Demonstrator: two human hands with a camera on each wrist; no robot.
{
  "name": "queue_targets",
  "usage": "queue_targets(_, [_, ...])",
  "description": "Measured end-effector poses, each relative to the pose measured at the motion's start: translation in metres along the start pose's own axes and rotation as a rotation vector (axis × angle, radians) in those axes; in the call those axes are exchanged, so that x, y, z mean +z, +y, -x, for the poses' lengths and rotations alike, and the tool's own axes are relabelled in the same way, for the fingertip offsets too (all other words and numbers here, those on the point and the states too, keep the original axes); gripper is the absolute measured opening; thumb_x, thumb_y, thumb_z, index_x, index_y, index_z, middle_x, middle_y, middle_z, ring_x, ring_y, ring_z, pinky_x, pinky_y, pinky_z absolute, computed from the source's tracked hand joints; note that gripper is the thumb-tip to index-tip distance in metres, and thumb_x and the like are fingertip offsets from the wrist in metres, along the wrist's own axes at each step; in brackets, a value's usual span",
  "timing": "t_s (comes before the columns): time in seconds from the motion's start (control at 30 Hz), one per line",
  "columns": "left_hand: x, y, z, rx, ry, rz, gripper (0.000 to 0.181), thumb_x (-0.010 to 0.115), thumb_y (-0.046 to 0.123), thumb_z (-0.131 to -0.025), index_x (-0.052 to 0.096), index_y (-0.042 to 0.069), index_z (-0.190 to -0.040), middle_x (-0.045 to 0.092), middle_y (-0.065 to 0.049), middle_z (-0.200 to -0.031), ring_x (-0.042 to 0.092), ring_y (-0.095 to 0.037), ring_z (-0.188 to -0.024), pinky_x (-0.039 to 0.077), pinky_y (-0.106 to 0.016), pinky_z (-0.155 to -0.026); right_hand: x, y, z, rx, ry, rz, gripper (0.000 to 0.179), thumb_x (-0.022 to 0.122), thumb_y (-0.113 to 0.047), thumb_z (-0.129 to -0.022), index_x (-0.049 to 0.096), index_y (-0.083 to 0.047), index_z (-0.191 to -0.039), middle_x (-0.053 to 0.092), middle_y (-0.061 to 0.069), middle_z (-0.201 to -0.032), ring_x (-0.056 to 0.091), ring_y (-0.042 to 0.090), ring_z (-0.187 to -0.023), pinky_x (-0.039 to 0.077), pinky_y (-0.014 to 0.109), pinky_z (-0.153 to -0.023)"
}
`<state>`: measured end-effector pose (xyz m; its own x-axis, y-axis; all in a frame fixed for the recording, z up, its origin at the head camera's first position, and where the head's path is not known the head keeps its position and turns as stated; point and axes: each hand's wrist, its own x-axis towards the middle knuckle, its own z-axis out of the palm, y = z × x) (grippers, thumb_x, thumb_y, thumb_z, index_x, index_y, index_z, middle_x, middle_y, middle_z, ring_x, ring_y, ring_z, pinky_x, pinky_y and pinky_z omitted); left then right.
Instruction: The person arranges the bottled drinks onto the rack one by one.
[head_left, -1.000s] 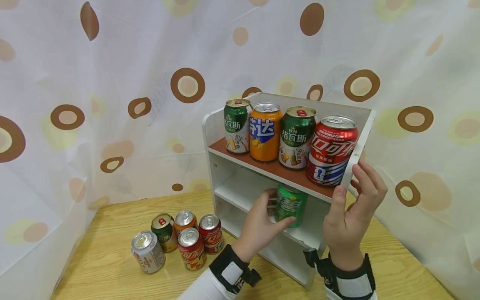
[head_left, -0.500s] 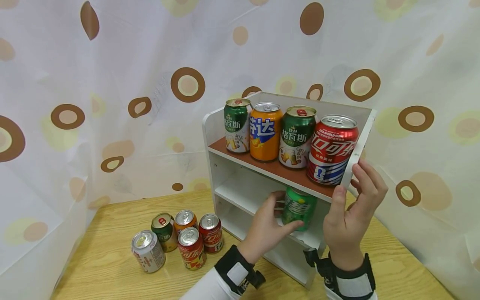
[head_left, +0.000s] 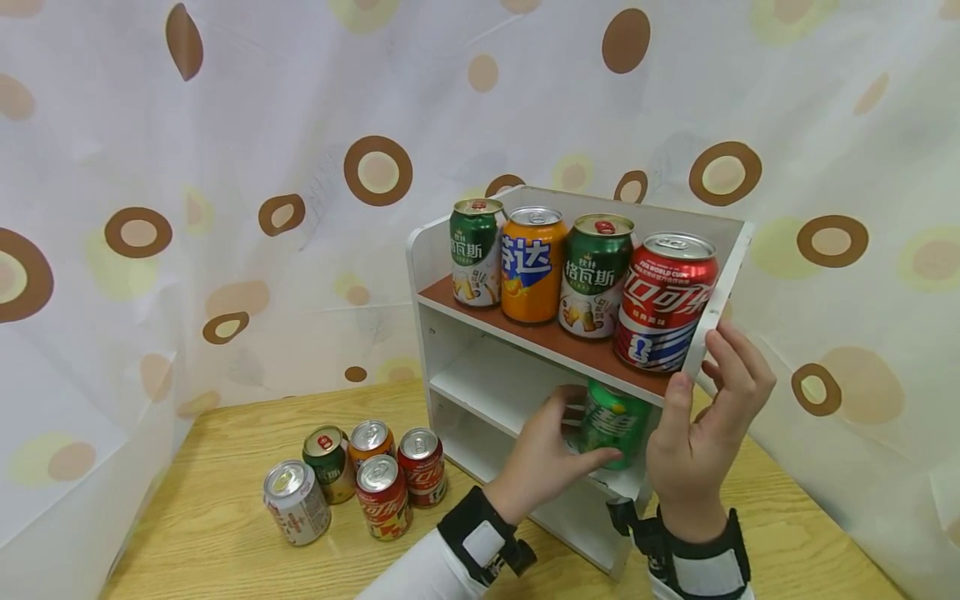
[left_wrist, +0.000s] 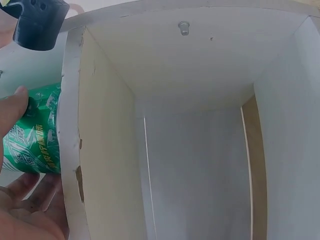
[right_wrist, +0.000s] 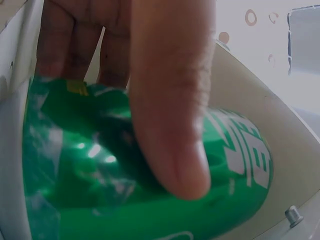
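My left hand (head_left: 547, 450) holds a green soda can (head_left: 617, 427) upright in the middle compartment of a white shelf unit (head_left: 480, 387), its thumb across the can's front. In the left wrist view the can (left_wrist: 40, 135) lies sideways in the picture, between thumb and fingers, against the shelf board. My right hand (head_left: 712, 417) grips the front edge of the unit's right side panel, thumb and fingers on it. In the right wrist view a thumb crosses close in front of the green can (right_wrist: 100, 160); the right side of the compartment is near.
On the top shelf stand a green-and-white can (head_left: 476, 250), an orange can (head_left: 532, 265), another green-and-white can (head_left: 596, 275) and a red can (head_left: 666, 300). Several more cans, among them a silver can (head_left: 297, 504) and a red can (head_left: 382, 498), stand on the wooden table (head_left: 217, 467).
My left hand has moved the green can to the right along the middle shelf, nearer the right side panel. My right hand stays on the panel edge.
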<state>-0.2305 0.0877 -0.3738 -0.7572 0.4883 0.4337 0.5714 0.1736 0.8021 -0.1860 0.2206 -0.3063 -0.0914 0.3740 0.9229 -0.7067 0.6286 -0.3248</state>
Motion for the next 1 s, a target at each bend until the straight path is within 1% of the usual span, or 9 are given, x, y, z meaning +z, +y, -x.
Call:
queue_targets(0.2, [0.003,0.001,-0.001,-0.019,-0.022,0.028,0.072,0.087,0.020,-0.085,0.046,0.012,-0.144,0.062,-0.008,-0.136,0.063,-0.012,-0.117,0.054,-0.018,-0.094,0.000,-0.001,0.000,0.007,-0.005,-0.005,0.036,0.050,-0.009,-0.101,0.044,0.015,-0.126,0.046,0.018,-0.141,0.042,0.024,-0.131,0.037,0.025,-0.101])
queue_targets(0.27, [0.004,0.001,-0.002,-0.013,-0.025,0.035,0.072,0.087,0.020,-0.085,0.046,0.011,-0.143,0.062,-0.008,-0.136,0.063,-0.013,-0.118,0.054,-0.018,-0.094,0.000,-0.001,0.000,0.008,-0.005,-0.007,0.036,0.050,-0.010,-0.101,0.044,0.015,-0.126,0.046,0.017,-0.141,0.042,0.024,-0.131,0.037,0.025,-0.101])
queue_targets(0.43, [0.007,0.001,-0.003,0.002,-0.029,0.027,0.071,0.087,0.021,-0.085,0.046,0.011,-0.143,0.061,-0.009,-0.136,0.063,-0.013,-0.119,0.054,-0.017,-0.094,0.000,-0.001,0.000,0.015,-0.003,-0.009,0.037,0.050,-0.010,-0.101,0.044,0.015,-0.126,0.045,0.021,-0.141,0.042,0.024,-0.131,0.037,0.025,-0.101])
queue_targets(0.53, [0.009,0.002,-0.003,0.001,-0.030,0.028,0.071,0.087,0.021,-0.085,0.046,0.010,-0.143,0.061,-0.010,-0.136,0.063,-0.012,-0.118,0.054,-0.017,-0.094,0.000,-0.002,0.000,0.016,-0.003,-0.004,0.036,0.049,-0.010,-0.100,0.044,0.015,-0.126,0.045,0.022,-0.140,0.042,0.024,-0.132,0.037,0.024,-0.101])
queue_targets(0.6, [0.010,0.003,-0.003,0.004,-0.033,0.028,0.071,0.086,0.021,-0.085,0.046,0.009,-0.143,0.061,-0.011,-0.136,0.064,-0.012,-0.117,0.054,-0.017,-0.094,0.000,-0.002,0.000,0.015,-0.004,-0.001,0.036,0.049,-0.010,-0.101,0.044,0.015,-0.126,0.045,0.021,-0.141,0.042,0.024,-0.132,0.037,0.024,-0.101])
queue_targets(0.77, [0.011,0.005,-0.004,-0.015,-0.037,0.034,0.071,0.087,0.020,-0.085,0.047,0.011,-0.143,0.061,-0.009,-0.137,0.062,-0.010,-0.119,0.053,-0.016,-0.095,0.000,-0.002,-0.001,0.015,-0.003,0.005,0.036,0.049,-0.010,-0.101,0.044,0.015,-0.126,0.046,0.016,-0.141,0.042,0.024,-0.132,0.037,0.024,-0.101])
queue_targets(0.87, [0.011,0.005,-0.003,-0.022,-0.037,0.031,0.071,0.087,0.020,-0.085,0.047,0.012,-0.144,0.061,-0.008,-0.137,0.061,-0.009,-0.120,0.053,-0.016,-0.096,0.001,-0.002,0.000,0.017,-0.001,0.005,0.036,0.049,-0.011,-0.101,0.044,0.015,-0.126,0.046,0.018,-0.141,0.042,0.024,-0.132,0.037,0.024,-0.101])
queue_targets(1.0, [0.010,0.004,-0.002,-0.012,-0.045,0.020,0.072,0.086,0.021,-0.086,0.046,0.011,-0.145,0.060,-0.009,-0.138,0.061,-0.010,-0.121,0.053,-0.016,-0.097,0.001,-0.002,0.000,0.021,0.000,0.008,0.037,0.049,-0.012,-0.101,0.044,0.015,-0.126,0.046,0.020,-0.140,0.042,0.024,-0.132,0.037,0.024,-0.101])
